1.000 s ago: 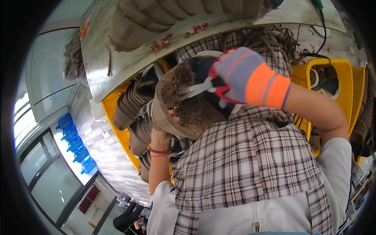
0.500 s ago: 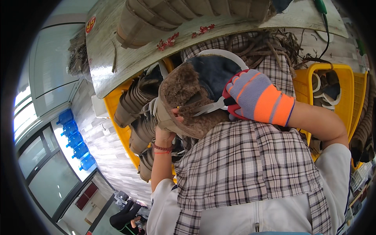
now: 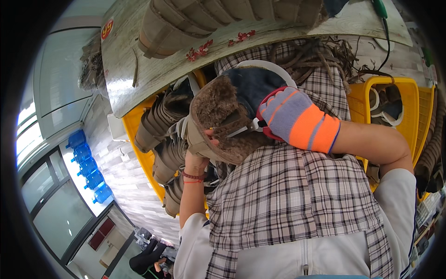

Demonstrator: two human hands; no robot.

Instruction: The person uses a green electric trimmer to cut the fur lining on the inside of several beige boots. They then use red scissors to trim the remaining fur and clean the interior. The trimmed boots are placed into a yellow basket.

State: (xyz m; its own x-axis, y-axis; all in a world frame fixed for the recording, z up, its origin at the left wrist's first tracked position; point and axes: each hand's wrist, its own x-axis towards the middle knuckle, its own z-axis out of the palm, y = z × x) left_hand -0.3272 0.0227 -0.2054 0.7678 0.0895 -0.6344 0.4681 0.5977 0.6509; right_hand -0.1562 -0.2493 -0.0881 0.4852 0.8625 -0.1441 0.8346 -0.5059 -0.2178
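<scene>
A fur-lined cap [image 3: 216, 104] with brown pile, dark blue lining and a white curved brim sits tilted over my lap. My bare left hand [image 3: 196, 161] grips its left edge; the fingertips show on the fur and the rest of the hand is behind the cap. My right hand [image 3: 292, 116], in a grey and orange knit glove, is closed round the red handles of a pair of scissors [image 3: 253, 125]. The blades lie in the brown fur, pointing left toward my left fingertips. A checked apron [image 3: 292, 195] covers my lap.
On the table [image 3: 123, 88] ahead lies a nested row of brown caps [image 3: 200, 21]. A yellow crate [image 3: 146, 160] at left holds stacked caps [image 3: 155, 118]; another yellow crate [image 3: 411, 93] stands at right. Brown fur strips [image 3: 320, 60] lie beyond the cap, near a black cord [image 3: 386, 46].
My right hand has moved left with the scissors, and the blades sit closer together in the fur. My left hand and the cap have hardly moved.
</scene>
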